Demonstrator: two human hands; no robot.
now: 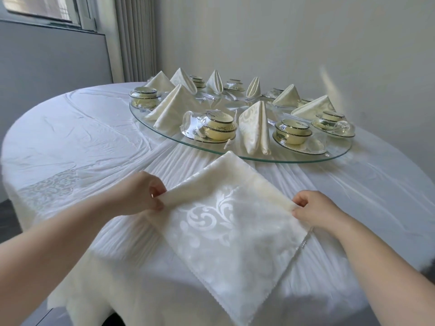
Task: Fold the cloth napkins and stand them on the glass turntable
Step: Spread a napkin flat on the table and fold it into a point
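from my seat i see the napkin [223, 231] lying flat on the tablecloth [82, 137], turned like a diamond at the near side of the round table. its far corner points at the turntable [339, 154] and stops just short of the glass rim; its near corner hangs past the table edge toward me. a pale scroll pattern shows across the middle.

my left hand [141, 196] pinches the napkin's left corner between thumb and curled fingers, the cloth lifted a little there. my right hand [313, 208] pinches the right corner the same way, low against the tablecloth. both forearms reach in from the bottom, one on each side of the napkin.

on the turntable, folded napkins [255, 128] stand upright in tent and cone shapes around the glass. between them sit bowl sets [219, 127] in clear wrap, cream with dark rims, each on a saucer.

behind the table are a pleated curtain [136, 38], a window [47, 10] at the upper left and a plain wall [306, 31].
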